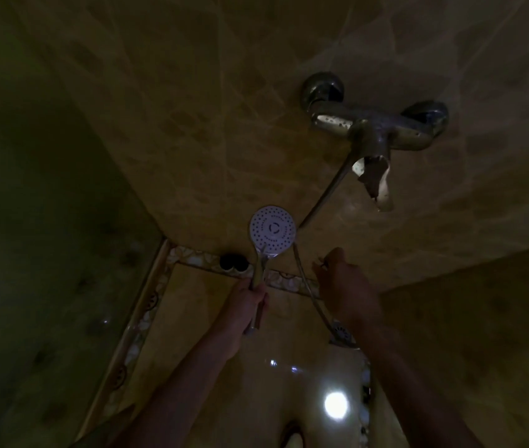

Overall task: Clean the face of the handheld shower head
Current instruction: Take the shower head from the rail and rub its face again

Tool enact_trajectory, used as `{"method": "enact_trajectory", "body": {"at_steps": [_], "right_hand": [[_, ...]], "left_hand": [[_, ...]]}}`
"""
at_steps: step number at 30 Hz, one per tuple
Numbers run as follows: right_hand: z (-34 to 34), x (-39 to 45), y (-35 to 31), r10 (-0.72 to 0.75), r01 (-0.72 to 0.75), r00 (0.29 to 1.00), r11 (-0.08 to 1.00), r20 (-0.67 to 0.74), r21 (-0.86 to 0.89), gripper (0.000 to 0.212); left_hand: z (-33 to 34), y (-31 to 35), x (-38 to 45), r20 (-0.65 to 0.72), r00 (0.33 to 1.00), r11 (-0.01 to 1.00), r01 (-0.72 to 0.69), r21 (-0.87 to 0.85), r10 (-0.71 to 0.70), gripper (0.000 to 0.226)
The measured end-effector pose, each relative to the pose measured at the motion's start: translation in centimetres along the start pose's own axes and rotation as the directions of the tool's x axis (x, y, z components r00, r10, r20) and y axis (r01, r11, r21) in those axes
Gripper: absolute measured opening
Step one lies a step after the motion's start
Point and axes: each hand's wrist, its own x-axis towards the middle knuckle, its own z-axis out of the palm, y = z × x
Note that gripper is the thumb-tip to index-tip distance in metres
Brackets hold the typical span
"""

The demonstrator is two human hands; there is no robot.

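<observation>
Brown marbled tile wall (192, 108) fills a dim shower stall, seen from the head camera. A chrome mixer tap (376, 124) is mounted on it at upper right. The left hand (250, 300) grips the handle of the handheld shower head (273, 232), its white round face turned toward the camera. The hose (313, 295) hangs beside it. The right hand (344, 282) hovers nearby; its grasp cannot be told. Glossy floor tiles (289, 367) reflect a bright light, edged by a patterned border (140, 328).

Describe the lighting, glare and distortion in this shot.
Head view: very dim, with a yellow-brown cast; the white shower head face is the brightest object; a round glare spot burns on the glossy floor; wide-angle bending curves the tile lines; the right hand is dark and soft, the left hand slightly clearer.
</observation>
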Motion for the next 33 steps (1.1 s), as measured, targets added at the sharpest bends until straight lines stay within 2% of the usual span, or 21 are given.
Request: {"method": "enact_trajectory", "body": {"at_steps": [8,13,17,20,24,27,30,33], "right_hand": [[3.5,2.2,-2.0,-0.039,0.042,0.999,0.997,0.037,-0.061,0.02],[3.7,4.7,-2.6,-0.025,0.023,1.0,0.993,-0.011,-0.12,0.025],[3.1,6.0,-1.9,0.041,-0.044,0.998,0.996,-0.044,-0.078,0.031],[3.4,5.8,-1.7,0.063,-0.063,0.998,0.996,0.007,-0.067,0.035],[4.5,5.0,-2.3,-0.022,0.03,0.997,0.993,0.07,-0.11,0.032],[4.5,5.6,-3.2,-0.075,0.077,0.997,0.984,0.022,-0.159,0.034],[4.0,6.6,-3.3,-0.055,0.051,0.998,0.981,-0.017,-0.189,0.039],[3.7,6.8,-2.4,-0.006,0.003,1.0,0.988,-0.019,-0.154,0.036]], "left_hand": [[-0.8,-1.5,3.0,-0.018,1.0,0.991,0.016,0.136,-0.014,0.02],[-0.9,-1.5,3.6,-0.016,1.0,0.984,0.01,0.18,-0.007,0.019],[-1.0,-1.3,4.3,-0.002,1.0,0.993,0.015,0.115,-0.015,0.016],[-1.2,-1.1,4.5,0.004,1.0,0.996,0.01,0.092,-0.01,0.015],[-1.1,-1.0,4.4,0.023,1.0,0.995,-0.007,0.096,0.005,0.026],[-1.0,-1.1,4.3,0.015,1.0,0.994,-0.006,0.109,0.005,0.028],[-1.0,-1.2,4.4,0.011,1.0,0.995,0.007,0.097,-0.008,0.027],[-1.2,-1.2,4.6,0.019,1.0,0.996,0.004,0.086,-0.005,0.025]]}}
